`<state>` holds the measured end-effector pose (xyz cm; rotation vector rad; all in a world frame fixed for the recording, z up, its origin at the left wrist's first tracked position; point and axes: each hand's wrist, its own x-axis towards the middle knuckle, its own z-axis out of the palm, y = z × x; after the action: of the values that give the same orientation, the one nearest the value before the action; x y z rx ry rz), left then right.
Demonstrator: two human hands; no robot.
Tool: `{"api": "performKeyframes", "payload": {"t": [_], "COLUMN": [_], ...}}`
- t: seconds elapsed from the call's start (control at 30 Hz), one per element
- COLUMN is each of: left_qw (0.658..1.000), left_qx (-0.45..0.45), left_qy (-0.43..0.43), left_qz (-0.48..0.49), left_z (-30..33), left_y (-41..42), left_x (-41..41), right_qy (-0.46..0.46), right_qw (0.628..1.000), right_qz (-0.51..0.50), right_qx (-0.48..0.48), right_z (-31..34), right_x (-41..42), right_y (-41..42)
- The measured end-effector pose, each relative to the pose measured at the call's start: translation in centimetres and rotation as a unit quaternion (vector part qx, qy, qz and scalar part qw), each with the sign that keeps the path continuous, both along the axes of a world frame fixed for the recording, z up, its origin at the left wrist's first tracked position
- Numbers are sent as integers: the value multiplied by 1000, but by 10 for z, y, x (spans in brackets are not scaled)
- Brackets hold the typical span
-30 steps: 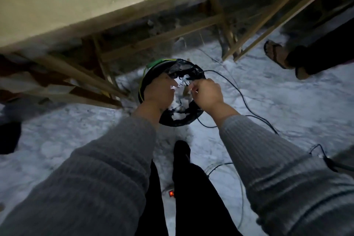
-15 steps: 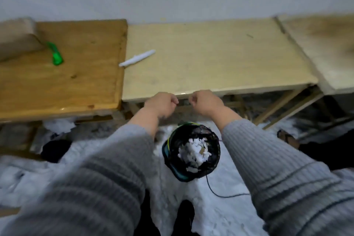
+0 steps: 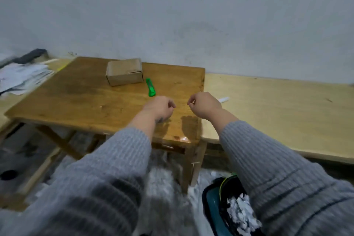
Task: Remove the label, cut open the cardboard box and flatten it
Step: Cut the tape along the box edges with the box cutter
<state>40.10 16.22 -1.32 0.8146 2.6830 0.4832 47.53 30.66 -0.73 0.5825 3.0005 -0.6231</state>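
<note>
A small closed cardboard box (image 3: 124, 71) stands at the back of the dark wooden table (image 3: 80, 99). A green box cutter (image 3: 150, 87) lies just right of the box. My left hand (image 3: 160, 107) hovers over the table's front right part, fingers loosely curled, nothing in it. My right hand (image 3: 204, 104) hovers beside it over the seam between the two tables, fingers curled, nothing visible in it. Both hands are well short of the box and the cutter.
A pale wooden table (image 3: 283, 115) adjoins on the right, with a white pen-like object (image 3: 223, 99) partly hidden behind my right hand. A black bin (image 3: 214, 203) with white paper scraps (image 3: 241, 214) stands on the floor below right. Papers (image 3: 23, 76) lie at the far left.
My view has swung up from the bin on the floor to the tabletop. Both hands rose from the bin to above the table, and the box is now in view.
</note>
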Motion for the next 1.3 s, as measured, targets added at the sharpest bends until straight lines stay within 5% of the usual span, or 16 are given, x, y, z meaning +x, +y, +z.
{"api": "performKeyframes", "payload": {"t": [0.43, 0.83, 1.13, 1.3], "left_qw": [1000, 995, 986, 976], "left_qx": [-2, -33, -126, -141], "left_qy": [25, 83, 26, 83], "left_qz": [-10, -51, -102, -144], "left_z": [-5, -48, -70, -82], "left_y": [-91, -67, -45, -45], "left_x": [-171, -323, -410, -418], "right_qy": [-20, -74, -32, -14], "right_qw": [997, 983, 974, 958], "right_qz": [-69, -145, -199, -230], "right_qx": [-35, -80, -106, -168], "right_z": [-32, -92, -109, -100], "right_x": [-165, -299, -350, -374], "right_y": [-87, -66, -42, -36]}}
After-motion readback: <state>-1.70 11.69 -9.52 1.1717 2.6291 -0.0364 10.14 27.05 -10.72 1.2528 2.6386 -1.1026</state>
